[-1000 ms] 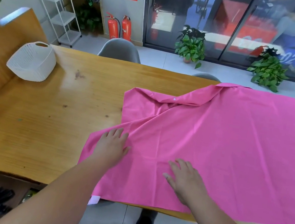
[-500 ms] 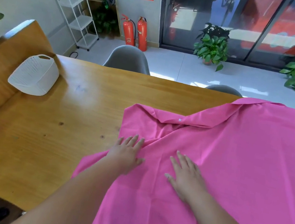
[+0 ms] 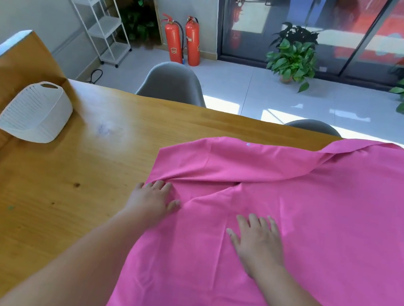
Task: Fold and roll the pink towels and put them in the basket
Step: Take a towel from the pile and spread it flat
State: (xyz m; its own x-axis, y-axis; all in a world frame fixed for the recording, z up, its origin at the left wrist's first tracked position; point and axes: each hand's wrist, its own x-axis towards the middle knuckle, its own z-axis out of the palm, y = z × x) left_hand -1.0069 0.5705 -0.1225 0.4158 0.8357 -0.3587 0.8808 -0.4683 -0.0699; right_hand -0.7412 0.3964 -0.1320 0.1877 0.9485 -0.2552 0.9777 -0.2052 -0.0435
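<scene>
A large pink towel (image 3: 330, 227) lies spread over the right half of the wooden table (image 3: 41, 193), its far left corner folded over in a crumpled flap. My left hand (image 3: 151, 199) rests flat on the towel's left edge, fingers straight, just below that flap. My right hand (image 3: 257, 238) lies flat on the cloth a little to the right, fingers spread. A white slatted basket (image 3: 35, 113) lies tipped on its side at the table's far left, apart from the towel.
A grey chair (image 3: 172, 83) stands behind the table's far edge, a second chair back (image 3: 312, 126) further right. A raised wooden panel (image 3: 2, 60) borders the table's left end. Fire extinguishers (image 3: 182, 40), a white shelf rack (image 3: 97, 7) and potted plants (image 3: 292, 55) stand beyond.
Both hands have slid away from me across the towel, toward the folded flap. They stay flat on the cloth. The camera has tilted up.
</scene>
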